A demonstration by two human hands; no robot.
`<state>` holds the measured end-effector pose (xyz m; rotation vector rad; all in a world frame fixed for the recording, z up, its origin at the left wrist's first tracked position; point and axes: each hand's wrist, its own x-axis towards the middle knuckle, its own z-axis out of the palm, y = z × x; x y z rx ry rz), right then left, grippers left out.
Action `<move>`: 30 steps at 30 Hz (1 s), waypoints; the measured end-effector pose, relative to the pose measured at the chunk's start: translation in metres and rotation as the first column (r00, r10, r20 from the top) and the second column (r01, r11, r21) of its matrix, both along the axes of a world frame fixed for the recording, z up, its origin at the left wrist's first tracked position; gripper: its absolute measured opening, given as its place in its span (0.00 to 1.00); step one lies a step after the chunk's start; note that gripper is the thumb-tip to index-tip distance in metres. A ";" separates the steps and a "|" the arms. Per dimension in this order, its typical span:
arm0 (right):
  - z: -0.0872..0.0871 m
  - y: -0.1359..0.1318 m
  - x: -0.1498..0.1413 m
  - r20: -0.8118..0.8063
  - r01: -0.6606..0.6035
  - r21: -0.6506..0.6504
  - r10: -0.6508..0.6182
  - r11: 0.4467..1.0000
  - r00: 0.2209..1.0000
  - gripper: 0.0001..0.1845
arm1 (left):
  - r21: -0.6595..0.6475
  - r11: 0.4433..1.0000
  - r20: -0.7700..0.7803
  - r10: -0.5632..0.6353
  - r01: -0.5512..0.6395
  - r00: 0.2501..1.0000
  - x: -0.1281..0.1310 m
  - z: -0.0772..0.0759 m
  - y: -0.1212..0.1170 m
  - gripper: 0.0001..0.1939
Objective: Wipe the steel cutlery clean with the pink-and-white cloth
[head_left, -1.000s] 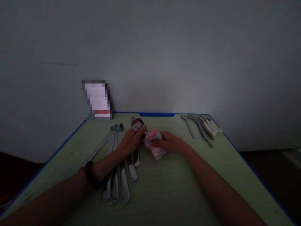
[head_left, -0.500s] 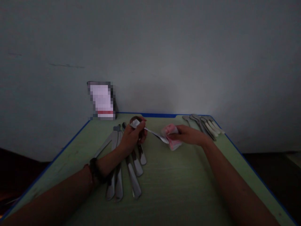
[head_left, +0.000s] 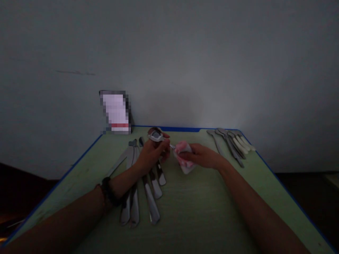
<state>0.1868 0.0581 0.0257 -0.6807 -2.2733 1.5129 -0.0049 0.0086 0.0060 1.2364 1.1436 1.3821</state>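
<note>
My left hand (head_left: 153, 152) is closed on a metal spoon (head_left: 155, 135) near its bowl, which points up and to the left. The spoon's handle runs right into a pink and white cloth (head_left: 185, 165). That cloth is bunched in the closed fingers of my right hand (head_left: 200, 154), wrapped about the handle's end, which is hidden. Beneath my left hand and forearm lies a spread of metal cutlery (head_left: 151, 206), several handles pointing toward me; the hand covers part of it.
At the far right of the green table (head_left: 201, 211) lies a second group of cutlery (head_left: 230, 143), some with white handles (head_left: 242, 144). A phone-like device with a blurred screen (head_left: 116, 111) leans on the wall (head_left: 180, 63) at the back left.
My right hand and the cloth have moved left along the spoon, covering the handle's end. The spoon's bowl has turned and shows more plainly above my left hand.
</note>
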 end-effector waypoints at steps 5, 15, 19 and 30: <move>-0.017 -0.004 -0.014 -0.097 0.126 -0.111 -0.137 0.986 0.986 0.17 | 0.000 1.000 -0.155 -0.016 0.017 0.988 -0.001 -0.005 0.004 0.14; -0.028 0.004 -0.017 -0.469 0.050 -0.771 -0.620 0.635 0.629 0.12 | 0.025 0.998 -0.234 -0.053 0.060 0.971 0.001 -0.005 -0.006 0.16; -0.031 0.006 -0.021 -0.460 0.015 -0.820 -0.673 0.572 0.579 0.09 | 0.007 0.998 -0.367 -0.061 0.069 0.928 0.000 -0.003 -0.009 0.16; -0.035 0.007 -0.023 -0.508 -0.006 -0.792 -0.654 0.611 0.560 0.08 | -0.055 0.982 -0.609 -0.176 0.181 0.773 0.001 -0.002 -0.008 0.16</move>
